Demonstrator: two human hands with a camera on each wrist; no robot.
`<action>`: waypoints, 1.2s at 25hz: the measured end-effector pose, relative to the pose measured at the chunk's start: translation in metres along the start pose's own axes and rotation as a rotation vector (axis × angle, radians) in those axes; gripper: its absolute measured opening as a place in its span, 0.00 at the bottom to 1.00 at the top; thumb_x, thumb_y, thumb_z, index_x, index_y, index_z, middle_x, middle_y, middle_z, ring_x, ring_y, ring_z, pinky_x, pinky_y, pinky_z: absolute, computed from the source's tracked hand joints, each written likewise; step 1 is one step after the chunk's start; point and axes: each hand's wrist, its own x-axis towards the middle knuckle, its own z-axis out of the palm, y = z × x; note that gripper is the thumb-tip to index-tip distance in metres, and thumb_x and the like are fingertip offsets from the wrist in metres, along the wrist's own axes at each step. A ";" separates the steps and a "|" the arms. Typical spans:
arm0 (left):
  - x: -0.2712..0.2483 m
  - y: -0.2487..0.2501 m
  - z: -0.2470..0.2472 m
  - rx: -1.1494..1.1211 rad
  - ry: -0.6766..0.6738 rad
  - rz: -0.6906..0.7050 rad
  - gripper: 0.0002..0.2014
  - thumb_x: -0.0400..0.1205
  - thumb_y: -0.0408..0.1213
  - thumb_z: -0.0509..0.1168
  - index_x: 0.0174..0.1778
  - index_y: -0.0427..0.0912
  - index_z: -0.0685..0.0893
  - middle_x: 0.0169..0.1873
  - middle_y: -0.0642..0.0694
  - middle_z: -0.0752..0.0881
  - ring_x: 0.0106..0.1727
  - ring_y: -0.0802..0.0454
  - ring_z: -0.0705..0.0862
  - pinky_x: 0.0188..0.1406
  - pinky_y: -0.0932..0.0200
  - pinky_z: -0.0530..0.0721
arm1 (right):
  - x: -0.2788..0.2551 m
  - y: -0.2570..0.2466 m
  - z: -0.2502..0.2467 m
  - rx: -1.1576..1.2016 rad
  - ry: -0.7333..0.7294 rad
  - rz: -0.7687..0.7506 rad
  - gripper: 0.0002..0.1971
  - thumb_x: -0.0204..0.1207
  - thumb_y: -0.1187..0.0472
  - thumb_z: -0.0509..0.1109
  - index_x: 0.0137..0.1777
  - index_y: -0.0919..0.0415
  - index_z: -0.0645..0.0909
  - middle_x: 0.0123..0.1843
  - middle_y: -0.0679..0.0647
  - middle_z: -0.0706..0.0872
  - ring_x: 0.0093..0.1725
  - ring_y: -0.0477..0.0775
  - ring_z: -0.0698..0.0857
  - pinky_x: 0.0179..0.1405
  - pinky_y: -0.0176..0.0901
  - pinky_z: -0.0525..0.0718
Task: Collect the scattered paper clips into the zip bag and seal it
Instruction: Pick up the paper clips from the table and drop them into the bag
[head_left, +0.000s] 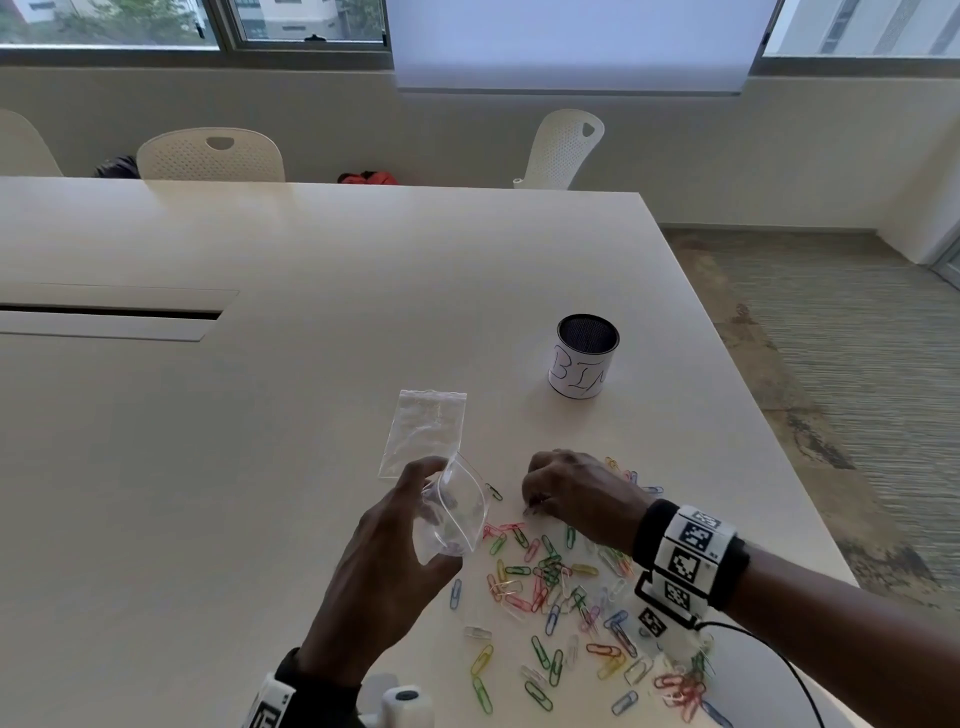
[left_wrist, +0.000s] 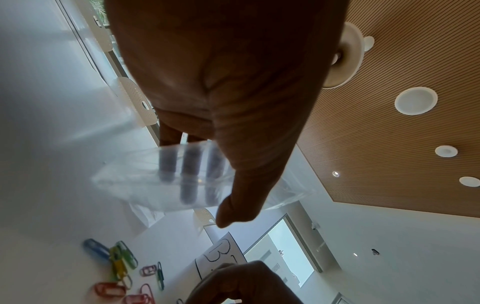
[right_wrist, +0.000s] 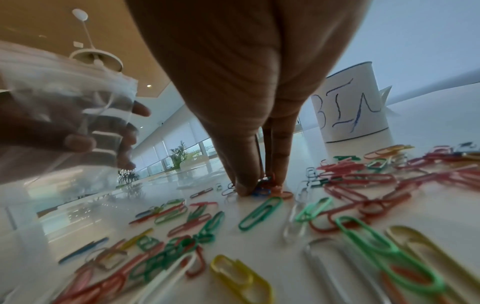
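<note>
Just left of the right hand (head_left: 574, 493), the left hand (head_left: 395, 545) holds an open bag (head_left: 457, 512) above the counter (head_left: 311, 364), mouth turned toward the clips (head_left: 561, 587). Right fingertips (right_wrist: 244, 185) are pinched together on a few clips on the counter; the rest lie scattered nearer the person.

Near right of table (head_left: 311, 249): coloured paper clips (head_left: 556, 577) lie scattered thickly, with bare gaps only between them.
Above the clips: right hand (head_left: 576, 493) fingertips down on a few clips at the scatter's far edge; left hand (head_left: 384, 561) holding an open zip bag (head_left: 457, 514) just left of them.
Beyond the hands: a second clear bag (head_left: 426, 431) lies flat; a cup labelled BIN (head_left: 584, 358) stands upright to its right, with bare tabletop between them.
Left and far side: broad bare surface, broken by a recessed slot (head_left: 109, 313).
Far edge: white chairs (head_left: 210, 156).
</note>
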 end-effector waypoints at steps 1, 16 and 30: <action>0.002 0.000 0.001 -0.006 0.001 0.004 0.39 0.75 0.46 0.84 0.77 0.65 0.68 0.59 0.63 0.87 0.61 0.66 0.87 0.56 0.57 0.90 | -0.001 0.000 0.001 -0.005 0.003 -0.001 0.09 0.88 0.59 0.67 0.57 0.57 0.90 0.59 0.52 0.87 0.53 0.50 0.89 0.55 0.46 0.92; 0.008 -0.006 0.015 -0.054 -0.013 -0.020 0.38 0.74 0.48 0.85 0.74 0.67 0.69 0.59 0.69 0.87 0.61 0.75 0.85 0.50 0.81 0.80 | -0.008 -0.003 -0.039 0.510 0.187 0.186 0.04 0.74 0.68 0.82 0.44 0.60 0.93 0.42 0.51 0.95 0.42 0.48 0.94 0.50 0.46 0.95; 0.013 0.003 0.025 0.003 0.007 0.004 0.39 0.74 0.42 0.83 0.68 0.76 0.65 0.54 0.71 0.85 0.57 0.70 0.86 0.54 0.70 0.86 | -0.021 -0.095 -0.071 0.525 0.315 0.073 0.05 0.76 0.62 0.82 0.51 0.56 0.94 0.46 0.48 0.96 0.43 0.40 0.93 0.49 0.35 0.93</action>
